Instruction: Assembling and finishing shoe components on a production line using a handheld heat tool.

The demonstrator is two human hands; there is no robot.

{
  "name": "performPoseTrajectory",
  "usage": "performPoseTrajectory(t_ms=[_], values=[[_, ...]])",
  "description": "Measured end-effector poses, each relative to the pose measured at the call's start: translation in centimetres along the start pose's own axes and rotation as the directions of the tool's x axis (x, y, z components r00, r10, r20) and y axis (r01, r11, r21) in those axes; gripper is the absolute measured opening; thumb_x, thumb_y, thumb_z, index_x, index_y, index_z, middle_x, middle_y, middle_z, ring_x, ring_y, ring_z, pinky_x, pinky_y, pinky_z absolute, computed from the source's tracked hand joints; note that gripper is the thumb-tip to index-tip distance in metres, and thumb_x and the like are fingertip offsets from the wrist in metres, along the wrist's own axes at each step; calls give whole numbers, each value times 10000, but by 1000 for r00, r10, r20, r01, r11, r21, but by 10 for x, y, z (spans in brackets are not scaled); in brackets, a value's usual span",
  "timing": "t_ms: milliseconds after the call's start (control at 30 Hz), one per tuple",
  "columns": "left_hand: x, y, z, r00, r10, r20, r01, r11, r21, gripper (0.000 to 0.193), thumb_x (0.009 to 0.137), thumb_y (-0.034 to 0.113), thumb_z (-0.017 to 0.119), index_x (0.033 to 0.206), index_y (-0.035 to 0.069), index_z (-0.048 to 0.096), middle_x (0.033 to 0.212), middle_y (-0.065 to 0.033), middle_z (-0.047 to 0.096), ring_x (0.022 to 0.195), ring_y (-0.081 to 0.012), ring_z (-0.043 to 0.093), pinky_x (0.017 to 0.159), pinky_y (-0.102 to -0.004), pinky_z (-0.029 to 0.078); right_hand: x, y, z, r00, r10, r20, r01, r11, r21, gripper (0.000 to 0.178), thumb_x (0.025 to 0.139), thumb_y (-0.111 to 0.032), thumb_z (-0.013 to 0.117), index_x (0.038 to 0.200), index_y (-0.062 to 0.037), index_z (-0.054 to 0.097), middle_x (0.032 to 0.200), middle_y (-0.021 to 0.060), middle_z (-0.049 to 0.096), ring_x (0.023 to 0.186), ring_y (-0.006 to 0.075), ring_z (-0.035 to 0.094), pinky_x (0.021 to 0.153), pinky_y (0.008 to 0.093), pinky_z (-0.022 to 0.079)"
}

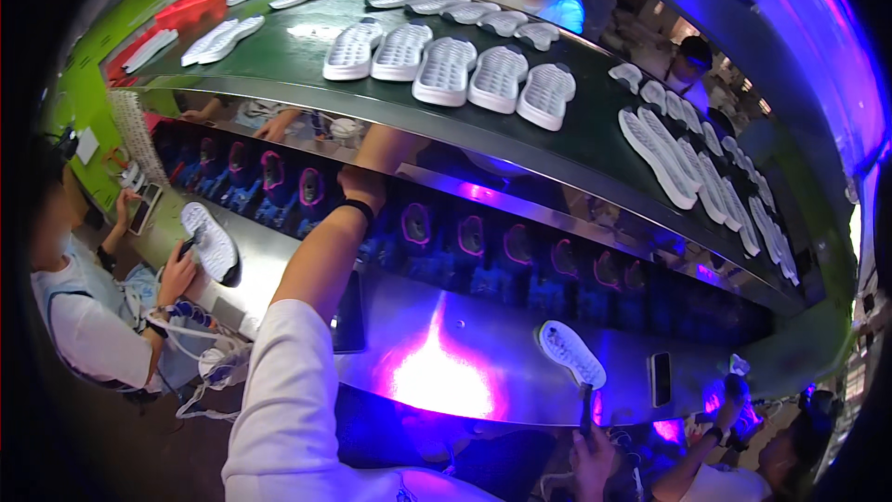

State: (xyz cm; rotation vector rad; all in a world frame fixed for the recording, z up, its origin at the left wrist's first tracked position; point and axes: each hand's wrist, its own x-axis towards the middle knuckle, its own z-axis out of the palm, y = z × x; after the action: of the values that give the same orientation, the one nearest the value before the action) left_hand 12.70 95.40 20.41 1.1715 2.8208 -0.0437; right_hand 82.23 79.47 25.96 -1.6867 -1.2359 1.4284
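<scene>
My left hand (362,186), with a black band at the wrist, reaches forward to the dark recess below the raised belt. Its fingers are hidden, and the polished metal strip above mirrors the arm. At the lower right, my right hand (592,457) is closed around the handle of a slim dark-handled tool (586,412). The tool's far end meets the heel or toe end of a white shoe sole (569,351), which lies tilted on the metal bench. Inside the recess stands a row of dark rounded pieces (416,223) with glowing pink outlines, on blue holders.
White soles (444,72) lie in rows on the raised green belt (288,60). Phones (661,379) rest on the metal bench (502,316), where a bright violet light glares. A co-worker (102,316) at left holds another sole (210,244); another co-worker (725,469) sits at right.
</scene>
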Motion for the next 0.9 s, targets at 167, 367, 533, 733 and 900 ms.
performPoseTrajectory(t_ms=[167,367,533,733,900], values=[[-39,133,3,826,409,-389,-511,835,-207,345,964,325,559,1204,95,650,1296,-144,642,1147,-328,658,872,-443,566,11,-22,27,996,-69,51,72,996,-49,393,949,-21,674,1332,37,609,925,21,680,675,56,535,578,218,423],[-88,198,42,995,-71,-73,50,963,-264,635,769,380,801,1297,80,616,1256,-254,636,1105,-401,658,949,-478,549,-2,-43,26,990,-126,59,135,976,-173,401,908,-27,725,1303,-8,660,879,15,677,705,69,596,610,234,494],[-205,130,-7,902,408,-138,-414,731,-542,675,796,263,756,1410,72,549,1107,-151,693,877,-333,709,849,-465,576,-17,-23,-4,996,-85,-33,80,988,-134,382,908,-38,726,1276,38,659,874,35,679,718,81,608,637,243,512],[-358,119,-53,380,921,85,-871,388,-300,779,728,315,797,1425,98,526,1257,-186,603,1167,-374,610,961,-487,518,-2,-27,-12,991,-135,-1,135,991,-2,314,933,-31,704,1232,59,680,911,47,696,786,91,642,745,252,524],[-419,157,-48,352,934,53,-916,332,227,746,706,320,746,1335,-24,539,1113,-185,593,1029,-329,602,911,-444,495,-7,-47,-7,977,-212,-33,214,966,145,288,940,-100,707,1190,43,696,791,28,693,594,28,501,512,209,361]])
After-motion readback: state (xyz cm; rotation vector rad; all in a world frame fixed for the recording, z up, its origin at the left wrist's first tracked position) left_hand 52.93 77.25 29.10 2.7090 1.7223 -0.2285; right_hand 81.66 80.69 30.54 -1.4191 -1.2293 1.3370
